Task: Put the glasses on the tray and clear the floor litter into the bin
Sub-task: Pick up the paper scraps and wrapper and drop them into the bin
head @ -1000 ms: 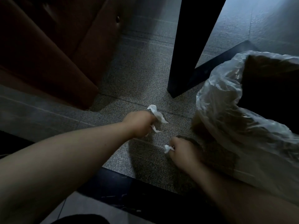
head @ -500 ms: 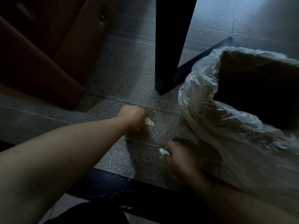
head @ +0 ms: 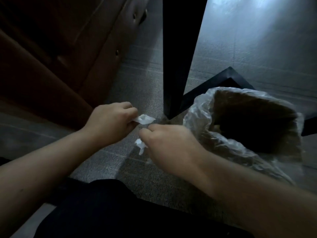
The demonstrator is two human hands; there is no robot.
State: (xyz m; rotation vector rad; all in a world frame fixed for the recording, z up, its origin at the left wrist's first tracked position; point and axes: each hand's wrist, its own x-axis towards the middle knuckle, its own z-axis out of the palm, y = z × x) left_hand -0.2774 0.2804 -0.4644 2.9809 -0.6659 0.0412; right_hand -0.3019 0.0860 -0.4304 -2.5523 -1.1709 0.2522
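Observation:
My left hand point(head: 111, 123) is closed on a crumpled white tissue scrap point(head: 144, 119) that sticks out past its fingers. Just to its right, my right hand point(head: 169, 146) is closed on a second white tissue scrap point(head: 141, 145), which hangs from below the fingers. Both hands are raised over the grey carpet, almost touching each other. The bin point(head: 202, 107), lined with a clear plastic bag, stands right of my right hand with its dark opening facing up. No glasses or tray are in view.
A black table leg point(head: 178, 57) comes down to the carpet just behind the hands, left of the bin. A brown upholstered seat point(head: 56, 54) fills the left side. My dark-clothed knee point(head: 106, 208) is at the bottom.
Both hands have lifted off the carpet with their tissue scraps and come together, moving toward the bin. The view has shifted, so the bin sits closer to centre.

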